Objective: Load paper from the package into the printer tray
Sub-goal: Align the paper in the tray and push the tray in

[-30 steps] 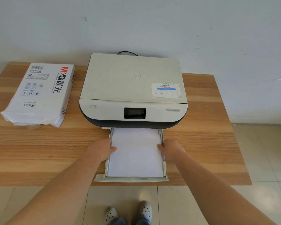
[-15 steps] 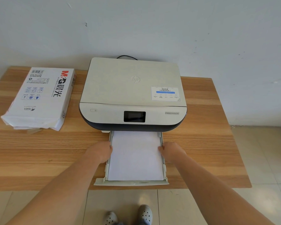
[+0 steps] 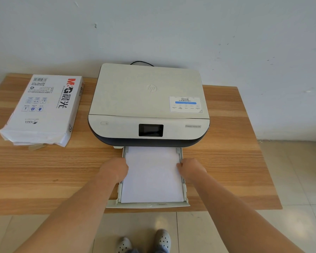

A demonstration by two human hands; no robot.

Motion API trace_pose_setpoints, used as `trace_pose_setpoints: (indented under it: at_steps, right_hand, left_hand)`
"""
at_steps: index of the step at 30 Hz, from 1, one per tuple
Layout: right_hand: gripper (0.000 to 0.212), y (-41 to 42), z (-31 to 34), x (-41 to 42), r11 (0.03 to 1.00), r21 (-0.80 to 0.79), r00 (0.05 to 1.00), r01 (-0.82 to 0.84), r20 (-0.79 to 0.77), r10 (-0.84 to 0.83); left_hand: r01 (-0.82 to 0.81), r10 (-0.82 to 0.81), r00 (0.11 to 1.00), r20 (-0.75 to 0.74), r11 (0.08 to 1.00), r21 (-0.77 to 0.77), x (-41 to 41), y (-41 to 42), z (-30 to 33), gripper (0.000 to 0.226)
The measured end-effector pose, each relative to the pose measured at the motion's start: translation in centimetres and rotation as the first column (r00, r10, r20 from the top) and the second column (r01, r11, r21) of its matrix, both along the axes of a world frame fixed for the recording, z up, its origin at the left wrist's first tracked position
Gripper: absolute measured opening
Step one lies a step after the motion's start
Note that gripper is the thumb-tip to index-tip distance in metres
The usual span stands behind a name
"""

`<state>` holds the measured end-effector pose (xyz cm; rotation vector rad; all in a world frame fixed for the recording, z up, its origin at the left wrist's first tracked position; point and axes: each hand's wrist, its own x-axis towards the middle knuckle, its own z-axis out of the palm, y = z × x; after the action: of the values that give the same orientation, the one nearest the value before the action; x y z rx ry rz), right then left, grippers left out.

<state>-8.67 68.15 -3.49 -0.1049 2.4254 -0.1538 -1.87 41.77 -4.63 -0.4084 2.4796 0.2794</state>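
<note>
Wooden surface against pale wall. Printer at centre back. Paper pack left of printer, lying flat, near end torn open. Tray pulled out below printer front, white paper lying inside. Left hand curled at tray's left edge, right hand curled at right edge, fingertips touching paper sides.

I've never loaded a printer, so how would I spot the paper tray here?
Find the cream printer on the wooden table. The paper tray juts from under its dark front, toward the table's edge, the only open part holding white sheets.
</note>
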Motion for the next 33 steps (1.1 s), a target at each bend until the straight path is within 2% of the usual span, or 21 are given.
trace_pose_setpoints:
  at_steps: [3, 9, 17, 22, 26, 30, 33]
  right_hand:
    - [0.038, -0.2, -0.1, 0.1, 1.0, -0.002, 1.0, 0.014, 0.002, -0.014]
    - [0.036, 0.2, 0.3, 0.5, 1.0, 0.006, 0.999, -0.011, -0.043, 0.011]
    - [0.039, -0.6, -0.2, 0.3, 0.995, 0.103, 1.0, -0.004, -0.008, 0.005]
    - [0.036, -0.8, -0.3, 0.4, 0.993, 0.121, 1.0, -0.002, 0.006, 0.001]
    - [0.035, -0.9, -0.1, 0.5, 0.995, 0.092, 0.999, 0.042, -0.002, -0.042]
    - [0.036, -0.2, 0.0, 0.5, 0.998, 0.018, 0.998, 0.059, -0.01, -0.059]
    - [0.039, -0.1, -0.1, 0.4, 0.999, 0.016, 0.999, 0.047, -0.024, -0.046]
  left_hand:
    - [0.0, -0.001, 1.0, 0.023, 0.999, 0.044, 0.5, 0.1, 0.2, 0.034]
    - [-0.031, 0.033, 0.999, -0.027, 0.998, 0.059, 0.6, -0.1, -0.1, 0.031]
    - [0.056, -0.056, 0.998, -0.011, 0.998, 0.0, 0.6, 0.2, 0.0, 0.033]
    - [0.035, -0.035, 0.999, 0.018, 0.999, -0.003, 0.4, 0.3, -0.2, 0.031]
    - [0.021, -0.021, 0.999, 0.028, 1.0, 0.007, 0.4, 0.6, -0.1, 0.03]
    - [-0.074, 0.074, 0.997, 0.006, 0.995, 0.064, 0.6, 0.2, -0.3, 0.029]
    - [-0.058, 0.058, 0.998, 0.006, 0.996, 0.073, 0.6, 0.2, -0.2, 0.03]
